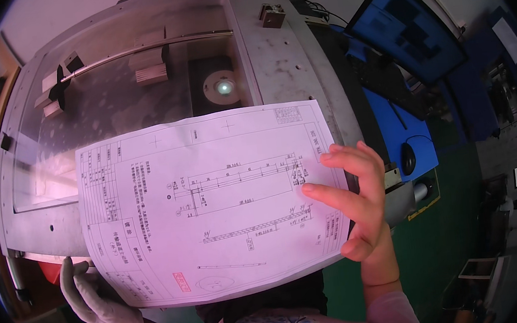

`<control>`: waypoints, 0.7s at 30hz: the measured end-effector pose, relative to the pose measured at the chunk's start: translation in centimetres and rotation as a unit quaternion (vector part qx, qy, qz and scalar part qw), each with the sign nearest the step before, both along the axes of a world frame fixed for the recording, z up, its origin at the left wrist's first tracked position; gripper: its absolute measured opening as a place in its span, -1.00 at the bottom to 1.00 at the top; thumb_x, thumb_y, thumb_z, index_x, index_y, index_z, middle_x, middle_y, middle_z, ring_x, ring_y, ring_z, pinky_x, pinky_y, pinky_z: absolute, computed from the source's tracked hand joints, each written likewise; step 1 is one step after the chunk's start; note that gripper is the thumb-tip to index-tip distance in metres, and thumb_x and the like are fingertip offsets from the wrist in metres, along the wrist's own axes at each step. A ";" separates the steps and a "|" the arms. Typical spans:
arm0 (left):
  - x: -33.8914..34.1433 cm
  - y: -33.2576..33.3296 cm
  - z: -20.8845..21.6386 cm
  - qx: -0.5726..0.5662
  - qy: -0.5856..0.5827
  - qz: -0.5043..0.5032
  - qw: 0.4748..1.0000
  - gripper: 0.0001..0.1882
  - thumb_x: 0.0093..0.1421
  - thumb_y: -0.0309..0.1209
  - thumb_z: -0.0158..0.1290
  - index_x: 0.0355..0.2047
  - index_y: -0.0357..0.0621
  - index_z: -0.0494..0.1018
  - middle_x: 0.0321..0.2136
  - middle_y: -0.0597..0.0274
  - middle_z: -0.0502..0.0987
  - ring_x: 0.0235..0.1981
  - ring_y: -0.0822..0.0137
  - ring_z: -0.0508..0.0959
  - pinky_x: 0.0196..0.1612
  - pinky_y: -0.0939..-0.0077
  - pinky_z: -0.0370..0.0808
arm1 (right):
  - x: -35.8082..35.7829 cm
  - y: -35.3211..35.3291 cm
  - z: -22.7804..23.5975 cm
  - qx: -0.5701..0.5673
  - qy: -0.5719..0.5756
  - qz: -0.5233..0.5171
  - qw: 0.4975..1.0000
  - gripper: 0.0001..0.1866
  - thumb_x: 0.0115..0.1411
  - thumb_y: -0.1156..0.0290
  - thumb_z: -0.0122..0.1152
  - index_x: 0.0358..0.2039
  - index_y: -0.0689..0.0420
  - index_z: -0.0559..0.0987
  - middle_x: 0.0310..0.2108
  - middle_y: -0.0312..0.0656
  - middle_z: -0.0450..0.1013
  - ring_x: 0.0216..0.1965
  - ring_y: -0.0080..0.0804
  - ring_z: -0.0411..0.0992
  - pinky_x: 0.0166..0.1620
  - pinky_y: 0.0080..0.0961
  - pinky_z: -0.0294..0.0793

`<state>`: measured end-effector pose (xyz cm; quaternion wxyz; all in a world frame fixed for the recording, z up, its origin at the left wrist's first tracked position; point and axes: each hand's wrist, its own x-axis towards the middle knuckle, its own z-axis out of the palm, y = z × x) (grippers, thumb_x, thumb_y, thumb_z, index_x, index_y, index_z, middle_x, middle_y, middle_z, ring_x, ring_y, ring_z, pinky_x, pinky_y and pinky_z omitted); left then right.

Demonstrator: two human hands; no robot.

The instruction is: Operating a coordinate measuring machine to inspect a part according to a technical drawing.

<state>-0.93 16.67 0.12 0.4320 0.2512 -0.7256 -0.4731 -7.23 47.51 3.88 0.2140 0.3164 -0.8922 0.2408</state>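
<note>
From my remote seat I am looking into what seems to be a workshop or measuring room. A metal machine bed point(277, 66) with a glass plate point(123, 115) is filling the upper left, metal blocks point(151, 66) are resting there, and a dimensioned technical drawing point(224, 196) is spreading before me. Beyond, a monitor point(406, 29) is glowing, a mouse point(407, 158) is sitting on a blue surface point(423, 139), and green floor point(419, 249) is showing below.
</note>
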 end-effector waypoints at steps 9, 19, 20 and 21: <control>0.1 -0.7 -0.2 -0.009 -0.002 -0.005 1.000 -0.67 0.06 -0.36 -0.27 -0.23 -0.35 0.24 -0.56 0.30 0.29 -0.63 0.61 0.19 -0.57 0.80 0.10 | -0.3 -0.6 -0.1 0.004 -0.004 0.000 1.000 -0.26 -0.09 -0.23 -0.50 -0.45 0.15 0.50 -0.26 -0.04 0.25 -0.18 -0.16 0.20 -0.04 -0.20 -0.09; -0.4 -1.4 -0.6 0.032 0.003 -0.028 0.999 -0.72 0.08 -0.41 -0.25 -0.22 -0.26 0.29 -0.52 0.39 0.30 -0.58 0.59 0.19 -0.55 0.80 0.10 | 2.2 3.3 1.9 -0.072 0.056 -0.052 0.995 -0.55 -0.19 0.12 -0.08 -0.34 0.19 0.44 -0.26 -0.09 0.27 -0.21 -0.25 0.25 -0.11 -0.30 0.07; -0.2 -2.7 -1.5 0.034 0.042 -0.045 0.998 -0.72 0.09 -0.40 -0.26 -0.22 -0.27 0.29 -0.51 0.36 0.31 -0.58 0.57 0.19 -0.55 0.79 0.12 | 2.9 4.2 2.2 -0.090 0.053 -0.063 0.993 -0.57 -0.22 0.20 -0.03 -0.34 0.19 0.43 -0.25 -0.09 0.27 -0.21 -0.25 0.24 -0.12 -0.31 0.09; -0.1 -2.7 -1.6 0.033 0.034 -0.060 0.997 -0.72 0.09 -0.41 -0.27 -0.22 -0.28 0.28 -0.50 0.33 0.31 -0.59 0.55 0.20 -0.55 0.78 0.15 | 3.9 5.7 2.2 -0.100 0.063 -0.108 0.987 -0.59 -0.28 0.30 0.02 -0.34 0.20 0.42 -0.26 -0.10 0.27 -0.23 -0.25 0.25 -0.13 -0.38 0.12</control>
